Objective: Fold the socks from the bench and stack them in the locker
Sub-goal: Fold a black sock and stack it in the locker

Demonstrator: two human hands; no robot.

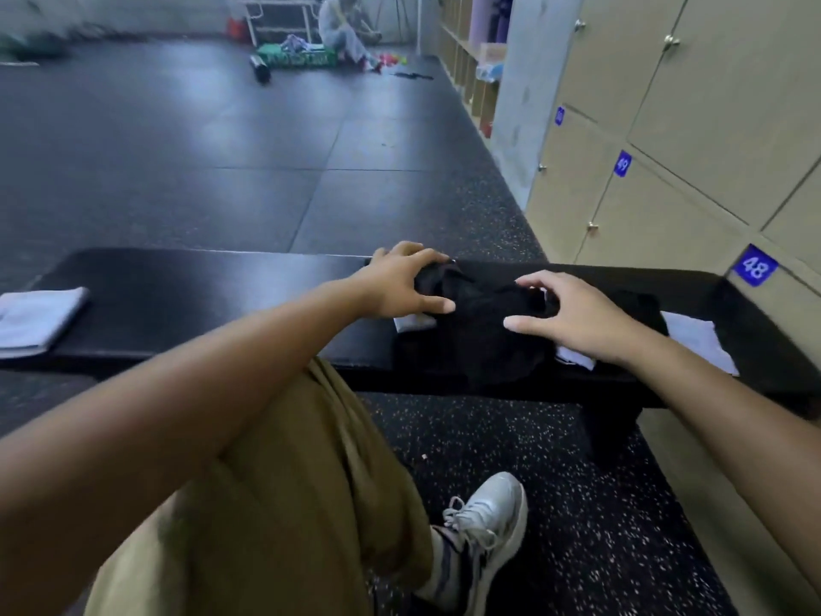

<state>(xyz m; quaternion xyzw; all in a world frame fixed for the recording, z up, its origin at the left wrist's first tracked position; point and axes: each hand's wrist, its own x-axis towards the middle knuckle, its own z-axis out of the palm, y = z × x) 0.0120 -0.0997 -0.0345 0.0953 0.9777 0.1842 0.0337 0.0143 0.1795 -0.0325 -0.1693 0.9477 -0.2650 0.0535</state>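
Head view, looking down past a person's knee in olive trousers at a long black bench [191, 300] that crosses the frame.

Two bare hands work at the middle of the bench. The left hand [400, 284] curls its fingers over the far left end of a dark sock pile [484, 322], thumb pressed against the near side, gripping the fabric. The right hand [577, 311] hovers with fingers spread and bent; its index fingertip and thumb touch the black cloth, but a firm pinch cannot be confirmed. The pile is black on black, so the number of dark socks cannot be told.

Three pale pieces show around the pile: one white scrap [413, 323] beneath the left hand, one white piece [575, 357] under the right wrist, and one white cloth [697, 342] lying flat to the right. One folded grey towel [37, 320] sits well apart at the bench's left end.

Beige lockers [666, 148] line the right wall, doors closed, with two readable blue number tags, 49 [622, 164] and 48 [754, 266]. One white sneaker [488, 531] rests on the speckled floor. A second person [344, 31] sits far off.
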